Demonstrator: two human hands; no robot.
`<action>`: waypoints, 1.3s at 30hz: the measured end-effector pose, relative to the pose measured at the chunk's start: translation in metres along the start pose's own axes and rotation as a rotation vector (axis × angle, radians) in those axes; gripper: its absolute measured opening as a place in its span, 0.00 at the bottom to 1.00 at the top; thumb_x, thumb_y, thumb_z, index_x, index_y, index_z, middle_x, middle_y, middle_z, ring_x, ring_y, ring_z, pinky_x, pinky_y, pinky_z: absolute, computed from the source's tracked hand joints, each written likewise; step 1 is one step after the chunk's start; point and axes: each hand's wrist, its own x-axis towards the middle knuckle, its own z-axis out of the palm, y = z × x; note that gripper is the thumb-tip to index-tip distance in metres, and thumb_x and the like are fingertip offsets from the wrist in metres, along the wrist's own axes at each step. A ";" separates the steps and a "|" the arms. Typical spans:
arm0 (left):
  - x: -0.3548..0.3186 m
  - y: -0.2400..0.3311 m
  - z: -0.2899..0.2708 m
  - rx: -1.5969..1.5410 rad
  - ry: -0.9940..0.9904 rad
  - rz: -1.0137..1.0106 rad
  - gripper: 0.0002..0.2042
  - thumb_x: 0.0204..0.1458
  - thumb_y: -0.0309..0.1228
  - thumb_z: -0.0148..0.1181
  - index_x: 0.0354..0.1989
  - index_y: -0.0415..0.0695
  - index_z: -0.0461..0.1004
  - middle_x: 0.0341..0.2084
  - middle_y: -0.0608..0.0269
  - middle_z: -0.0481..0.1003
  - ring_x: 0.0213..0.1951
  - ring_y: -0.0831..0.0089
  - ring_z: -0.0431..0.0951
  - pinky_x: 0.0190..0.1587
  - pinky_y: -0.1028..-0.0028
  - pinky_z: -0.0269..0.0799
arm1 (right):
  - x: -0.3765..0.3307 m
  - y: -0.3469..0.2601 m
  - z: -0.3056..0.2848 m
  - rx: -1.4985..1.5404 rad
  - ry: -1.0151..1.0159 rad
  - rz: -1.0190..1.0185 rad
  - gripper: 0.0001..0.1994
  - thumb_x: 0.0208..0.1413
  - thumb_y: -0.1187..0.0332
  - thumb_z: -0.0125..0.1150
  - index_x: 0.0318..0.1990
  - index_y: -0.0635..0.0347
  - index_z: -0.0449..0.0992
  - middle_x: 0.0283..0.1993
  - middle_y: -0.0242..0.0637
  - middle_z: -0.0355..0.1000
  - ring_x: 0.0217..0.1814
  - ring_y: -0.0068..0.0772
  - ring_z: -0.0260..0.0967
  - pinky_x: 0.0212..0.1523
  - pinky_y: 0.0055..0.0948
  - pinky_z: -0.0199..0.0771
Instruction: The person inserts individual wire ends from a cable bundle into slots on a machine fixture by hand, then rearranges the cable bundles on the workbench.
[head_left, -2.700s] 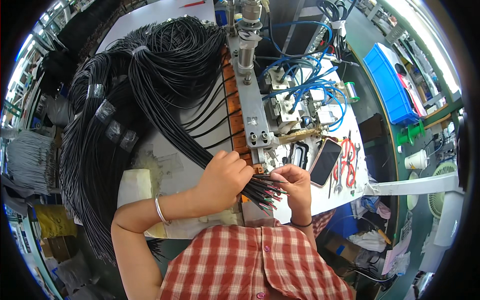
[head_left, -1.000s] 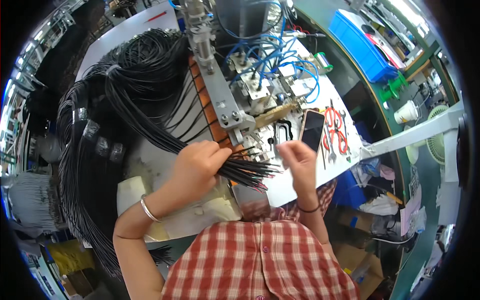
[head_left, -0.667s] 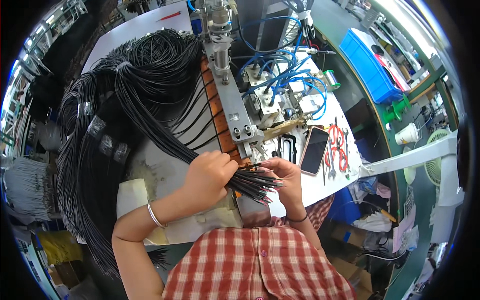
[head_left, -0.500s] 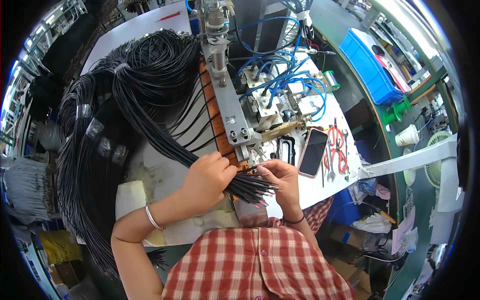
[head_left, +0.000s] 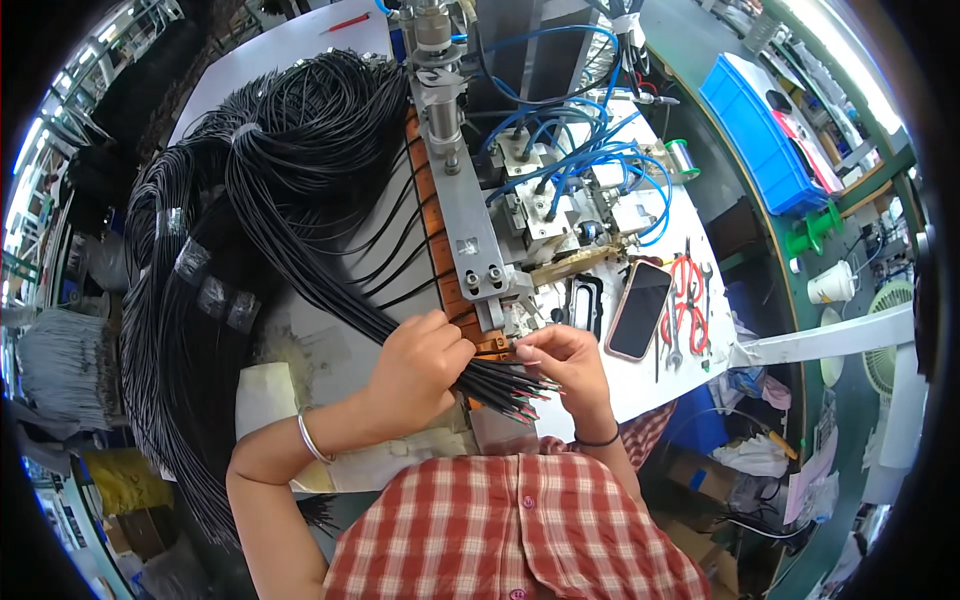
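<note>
My left hand [head_left: 425,365] is closed around a thick bundle of black cables [head_left: 350,312]. The bundle's free ends, with short reddish wires showing, fan out [head_left: 515,390] below my right hand [head_left: 570,368]. Thumb and forefinger of that right hand pinch a single black cable [head_left: 492,352], stretched between both hands. It lies across the near end of an orange slotted strip [head_left: 432,215]. Several single black cables run from the left into that strip farther back. Beside the strip is a metal clamp bar [head_left: 462,225] of the machine.
A big heap of black cables [head_left: 310,110] covers the table's left. Right of the machine's blue air hoses [head_left: 600,130] lie a phone [head_left: 640,310], red-handled scissors [head_left: 687,300] and a wrench [head_left: 674,340]. A blue bin [head_left: 765,135] stands at far right. A white lamp arm [head_left: 830,340] reaches in.
The view has shifted slightly, so the table things appear a little farther right. Both hands keep their hold, and more of the orange strip's near end shows between them.
</note>
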 end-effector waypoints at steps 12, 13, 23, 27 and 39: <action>0.001 0.000 -0.002 0.001 -0.046 0.015 0.13 0.24 0.20 0.56 0.24 0.42 0.66 0.22 0.61 0.65 0.31 0.62 0.66 0.34 0.66 0.59 | 0.009 0.019 -0.008 -0.133 0.010 0.081 0.06 0.54 0.70 0.57 0.30 0.61 0.70 0.20 0.25 0.66 0.19 0.11 0.59 0.18 0.12 0.56; 0.000 0.000 -0.001 0.010 -0.066 0.009 0.13 0.24 0.20 0.56 0.25 0.42 0.66 0.22 0.61 0.65 0.31 0.62 0.66 0.34 0.66 0.59 | 0.010 0.018 -0.010 -0.134 0.011 0.083 0.06 0.54 0.70 0.57 0.30 0.61 0.70 0.20 0.25 0.66 0.19 0.11 0.59 0.18 0.12 0.56; -0.001 -0.002 0.004 0.108 -0.075 0.030 0.14 0.24 0.19 0.56 0.26 0.41 0.67 0.21 0.60 0.65 0.30 0.61 0.65 0.33 0.66 0.59 | 0.006 0.014 -0.014 -0.249 0.029 0.064 0.01 0.54 0.76 0.54 0.34 0.63 0.71 0.22 0.24 0.65 0.22 0.11 0.60 0.24 0.12 0.60; -0.001 -0.001 -0.003 0.006 -0.070 0.012 0.14 0.24 0.19 0.55 0.27 0.40 0.68 0.22 0.60 0.65 0.30 0.61 0.65 0.32 0.67 0.60 | -0.002 0.009 -0.001 -0.164 0.045 -0.054 0.03 0.51 0.78 0.57 0.34 0.66 0.73 0.24 0.27 0.69 0.22 0.11 0.61 0.24 0.12 0.61; 0.003 0.004 -0.008 0.064 -0.072 0.018 0.11 0.24 0.19 0.56 0.20 0.41 0.63 0.21 0.60 0.64 0.30 0.63 0.65 0.30 0.68 0.60 | -0.004 -0.004 -0.002 -0.001 -0.059 0.024 0.04 0.50 0.76 0.61 0.32 0.67 0.76 0.26 0.30 0.73 0.24 0.12 0.66 0.22 0.13 0.63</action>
